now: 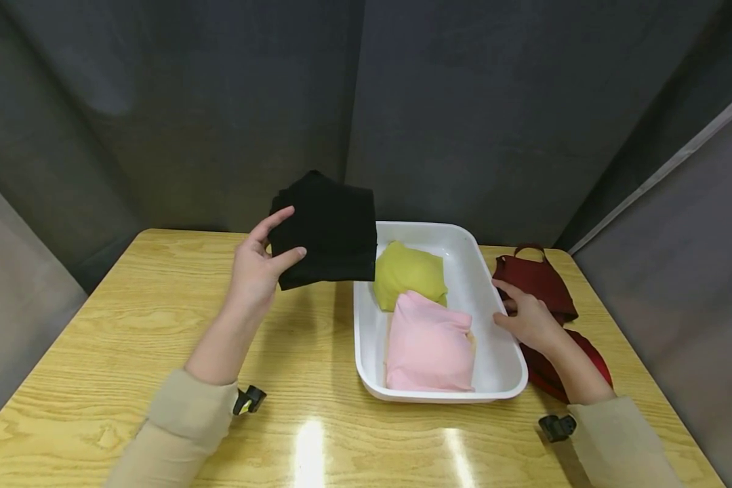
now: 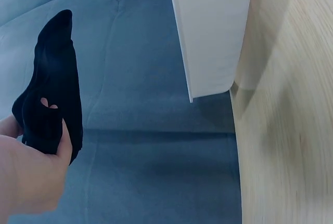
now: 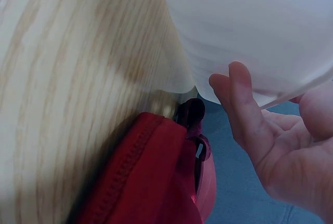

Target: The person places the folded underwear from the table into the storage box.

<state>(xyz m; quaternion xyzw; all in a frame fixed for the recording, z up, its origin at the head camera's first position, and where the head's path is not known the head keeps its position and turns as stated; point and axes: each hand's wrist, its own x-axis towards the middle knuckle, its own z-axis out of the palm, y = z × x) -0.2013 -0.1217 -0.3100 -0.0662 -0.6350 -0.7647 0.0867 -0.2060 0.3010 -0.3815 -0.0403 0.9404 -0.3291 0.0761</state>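
Leftmost in my head view, the left hand (image 1: 256,263) pinches the left edge of a folded black cloth (image 1: 328,234), which extends rightward from the fingers, raised above the wooden bench (image 1: 128,325). Beside it I see the white plastic bin (image 1: 493,359), holding a folded yellow-green cloth (image 1: 409,271) at the far side and a folded pink cloth (image 1: 430,346) nearer me. My right hand (image 1: 529,321) grips the bin's right wall, thumb inside, fingers outside. Rightmost, a dark red zippered bag (image 1: 537,283) lies beside the bin.
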